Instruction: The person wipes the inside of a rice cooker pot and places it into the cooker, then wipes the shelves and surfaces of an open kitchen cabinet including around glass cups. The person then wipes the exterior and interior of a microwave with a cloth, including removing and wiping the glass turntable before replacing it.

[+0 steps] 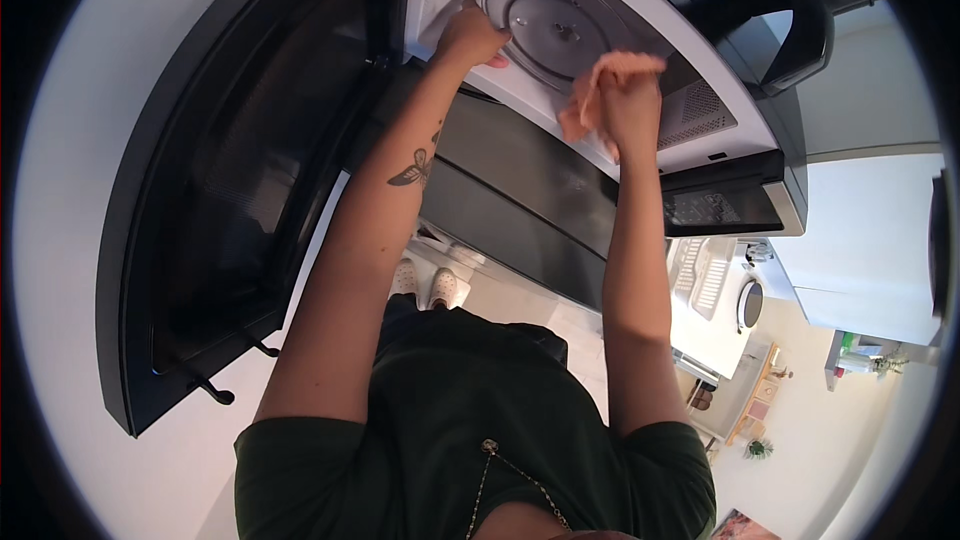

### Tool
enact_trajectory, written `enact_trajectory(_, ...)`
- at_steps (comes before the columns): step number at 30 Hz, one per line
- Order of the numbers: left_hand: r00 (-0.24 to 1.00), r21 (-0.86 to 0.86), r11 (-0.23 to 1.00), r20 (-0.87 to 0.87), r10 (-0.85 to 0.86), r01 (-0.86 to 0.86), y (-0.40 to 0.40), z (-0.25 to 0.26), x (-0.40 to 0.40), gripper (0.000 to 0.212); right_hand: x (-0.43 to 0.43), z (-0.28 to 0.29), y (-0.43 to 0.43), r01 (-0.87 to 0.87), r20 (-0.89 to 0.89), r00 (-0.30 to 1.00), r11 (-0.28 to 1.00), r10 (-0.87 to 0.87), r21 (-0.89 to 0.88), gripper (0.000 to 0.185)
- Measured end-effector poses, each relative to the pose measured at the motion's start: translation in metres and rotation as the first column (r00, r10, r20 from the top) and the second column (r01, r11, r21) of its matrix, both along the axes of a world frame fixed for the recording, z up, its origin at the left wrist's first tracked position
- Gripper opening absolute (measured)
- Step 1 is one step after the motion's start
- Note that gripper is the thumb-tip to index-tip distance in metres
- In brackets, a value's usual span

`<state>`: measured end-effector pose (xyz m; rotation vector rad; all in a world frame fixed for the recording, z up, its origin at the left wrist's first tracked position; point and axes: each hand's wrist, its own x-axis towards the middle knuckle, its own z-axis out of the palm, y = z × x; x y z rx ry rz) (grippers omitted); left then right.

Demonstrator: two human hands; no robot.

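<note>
A microwave oven stands with its door (217, 142) swung out to the left. Inside the pale cavity lies a round glass turntable (566, 22). My left hand (471, 37) is in the cavity at the turntable's left rim, fingers bent; whether it grips the rim is hidden. In my right hand (631, 109) is a bunched peach-coloured cloth (589, 101), held at the front right of the opening and slightly blurred. Part of the cloth stands above the knuckles and part hangs to the left of them.
Two hooked latches (217, 392) jut from the door's edge. The control panel (724, 210) is at the right of the opening. A black handled appliance (795, 37) rests on top. Dark drawer fronts (517, 187) lie below. Farther right, a white dish rack (701, 277) sits on a counter.
</note>
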<state>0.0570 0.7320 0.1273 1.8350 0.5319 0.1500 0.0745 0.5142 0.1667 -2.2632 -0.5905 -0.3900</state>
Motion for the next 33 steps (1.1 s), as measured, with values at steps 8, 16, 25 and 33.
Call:
enact_trajectory(8, 0.993, -0.026, 0.993, 0.034, -0.114, 0.115, -0.003, 0.003, -0.011, 0.08, 0.135, -0.039, 0.008, -0.129, 0.115, 0.963, 0.791, 0.245, -0.599, 0.035)
enact_trajectory(16, 0.995, 0.215, 0.976, 0.1, 0.007, -0.029, 0.01, -0.004, -0.027, 0.058, 0.13, -0.033, 0.046, -0.166, -0.175, 0.982, 0.772, 0.072, -0.613, 0.03)
enact_trajectory(25, 0.993, 0.097, 0.994, 0.108, -0.05, 0.04, 0.009, -0.01, -0.019, 0.053, 0.04, -0.049, 0.113, -0.421, 0.209, 0.877, 0.902, 0.433, -0.101, 0.045)
enact_trajectory(33, 0.998, -0.04, 0.999, 0.062, 0.011, -0.008, 0.0, -0.009, -0.008, 0.031, 0.145, -0.047, 0.056, 0.178, -0.061, 0.97, 0.856, -0.235, -0.485, 0.043)
